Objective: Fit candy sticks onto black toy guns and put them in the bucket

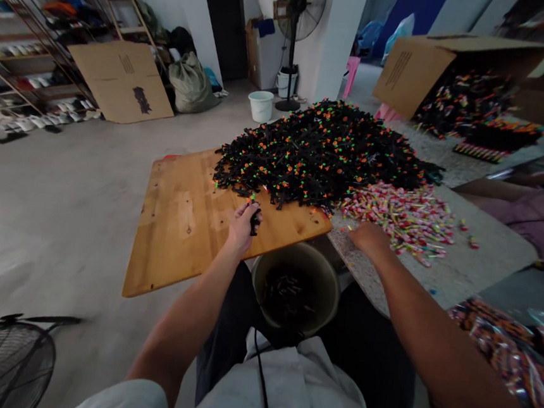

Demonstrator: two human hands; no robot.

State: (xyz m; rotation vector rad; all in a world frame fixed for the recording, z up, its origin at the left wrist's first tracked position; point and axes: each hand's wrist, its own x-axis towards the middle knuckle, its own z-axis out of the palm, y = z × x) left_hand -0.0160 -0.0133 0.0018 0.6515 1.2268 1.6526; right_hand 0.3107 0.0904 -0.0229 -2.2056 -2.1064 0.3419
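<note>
My left hand point(241, 228) is closed around a small black plastic piece point(254, 220) with a bright green and orange tip, above the wooden board point(170, 220). Just behind it rises a large heap of similar black pieces point(315, 150) dotted with orange and green. My right hand point(368, 239) has its fingers pinched together at the near left edge of a pile of small pink, white and yellow pieces point(404, 219) on the speckled stone tabletop point(491, 248). A tiny bright bit shows by its fingertips, too blurred to name.
Between my knees stands a round bucket point(333, 292) with dark pieces inside. A tipped cardboard box point(410, 70) spills more pieces at the back right. Another person's arm point(485, 188) rests at the right. Plastic bags point(515, 365) lie lower right; a fan point(1, 358) stands lower left.
</note>
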